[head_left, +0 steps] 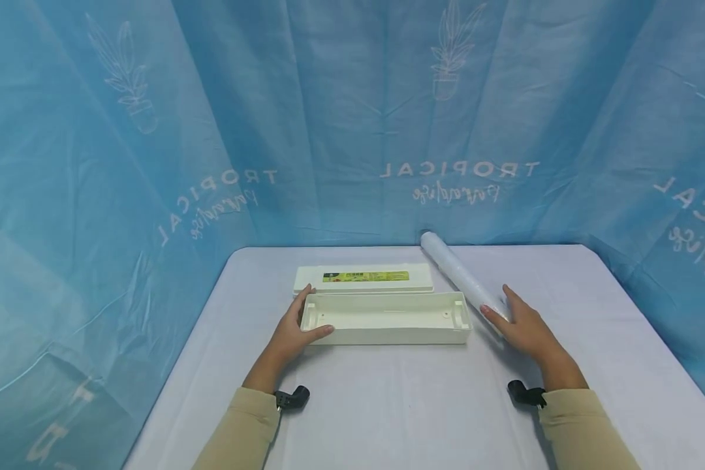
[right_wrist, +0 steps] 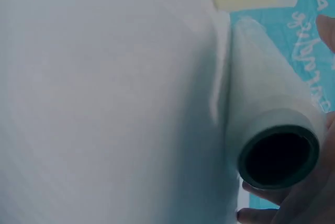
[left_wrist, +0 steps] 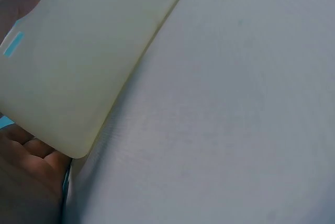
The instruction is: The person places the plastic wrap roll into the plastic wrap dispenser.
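A long cream open-topped plastic box (head_left: 388,336) lies crosswise on the table in the head view. At its left end my left hand (head_left: 290,336) holds it, thumb over the front rim and fingers round the back corner. The left wrist view shows the box's smooth outer wall (left_wrist: 99,62) close up. To the right, my right hand (head_left: 525,329) grips the near end of a roll of plastic wrap (head_left: 461,271), thumb on top. In the right wrist view, fingers curl beneath the roll's dark hollow core (right_wrist: 277,158).
Just behind the box lies a matching lid (head_left: 305,279) with a yellow-green label (head_left: 365,277). All of this is on a white-covered table (head_left: 411,405). Blue printed curtains (head_left: 341,130) hang along the table's back and sides.
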A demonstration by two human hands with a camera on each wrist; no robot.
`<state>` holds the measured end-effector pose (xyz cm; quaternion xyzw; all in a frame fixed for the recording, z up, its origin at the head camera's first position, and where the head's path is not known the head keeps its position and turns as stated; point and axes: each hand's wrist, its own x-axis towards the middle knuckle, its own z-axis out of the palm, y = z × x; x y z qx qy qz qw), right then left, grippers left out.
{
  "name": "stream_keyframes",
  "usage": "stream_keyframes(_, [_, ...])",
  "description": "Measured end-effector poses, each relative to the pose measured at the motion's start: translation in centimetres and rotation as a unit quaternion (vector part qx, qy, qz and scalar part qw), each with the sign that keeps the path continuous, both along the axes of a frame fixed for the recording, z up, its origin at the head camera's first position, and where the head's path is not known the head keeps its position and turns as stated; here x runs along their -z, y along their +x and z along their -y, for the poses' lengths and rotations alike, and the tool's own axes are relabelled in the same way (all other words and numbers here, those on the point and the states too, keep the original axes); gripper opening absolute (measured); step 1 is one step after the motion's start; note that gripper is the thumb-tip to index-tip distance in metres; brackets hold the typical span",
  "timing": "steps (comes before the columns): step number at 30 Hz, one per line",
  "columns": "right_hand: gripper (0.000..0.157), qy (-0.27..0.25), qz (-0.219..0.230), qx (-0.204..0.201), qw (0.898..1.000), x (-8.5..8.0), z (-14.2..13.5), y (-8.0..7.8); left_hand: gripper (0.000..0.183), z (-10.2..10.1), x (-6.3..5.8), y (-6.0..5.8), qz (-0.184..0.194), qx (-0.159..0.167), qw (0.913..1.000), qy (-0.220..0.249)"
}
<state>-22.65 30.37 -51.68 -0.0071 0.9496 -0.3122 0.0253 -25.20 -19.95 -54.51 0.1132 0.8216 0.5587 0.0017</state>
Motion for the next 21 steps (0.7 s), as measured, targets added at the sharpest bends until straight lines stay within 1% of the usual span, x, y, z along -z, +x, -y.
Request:
stream_keyframes(5, [0.106, 0.002, -0.019, -0.001, 1.0, 0.6, 0.1, 0.1, 0.112, 0.0, 0.1, -0.1, 0.013, 0.004, 0.9998, 0.013])
stream_keyframes(9, [0.103, 0.007, -0.026, 0.006, 1.0, 0.8, 0.4, 0.1, 0.113, 0.0, 0.2, 0.0, 0.011, 0.009, 0.9997, 0.021])
stream_keyframes(17, [0.093, 0.005, -0.01, 0.021, 1.0, 1.2, 0.9, 0.0, 0.112, 0.2, 0.5, 0.0, 0.011, 0.007, 0.9997, 0.021])
stream_keyframes(21, [0.088, 0.006, -0.018, 0.02, 1.0, 1.2, 1.0, -0.1, 0.112, 0.3, 0.5, 0.0, 0.012, 0.005, 0.9997, 0.02])
